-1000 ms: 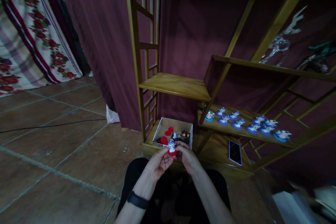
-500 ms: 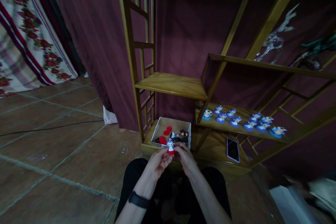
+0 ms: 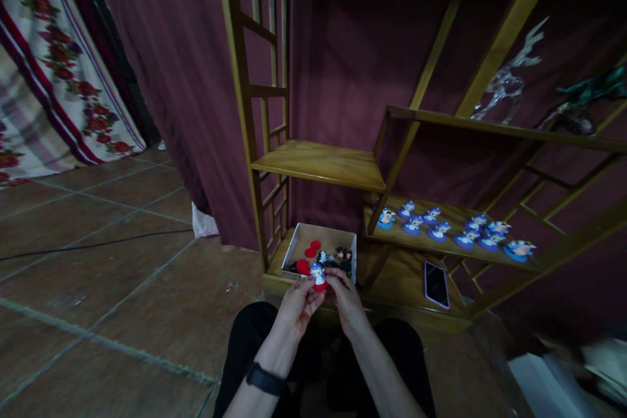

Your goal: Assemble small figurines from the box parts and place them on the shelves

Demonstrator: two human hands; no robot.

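Between my two hands, just in front of the box, is a small figurine [image 3: 318, 273] with purple-blue hair, a white body and a red base. My left hand [image 3: 296, 305] grips it from the left and below, fingers curled by the base. From the right, my right hand [image 3: 345, 297] pinches it with thumb and fingers. Behind it, a shallow cardboard box [image 3: 292, 249] on the lowest shelf holds red discs [image 3: 310, 252], dark figures [image 3: 343, 253] and other small parts. The figurine and hands partly cover the box's near edge.
Several purple-based figurines [image 3: 439, 231] and a few light-blue-based ones [image 3: 520, 249] stand on the shelf to the right. Below them lies a phone [image 3: 436, 285]. A glass deer [image 3: 507, 85] stands on the upper shelf. A wooden upright [image 3: 247, 117] rises left of the box; a cable [image 3: 98, 239] crosses the floor.
My hands still hold the figurine in front of the box, with only a slight shift in its tilt. The whole view has moved a little.
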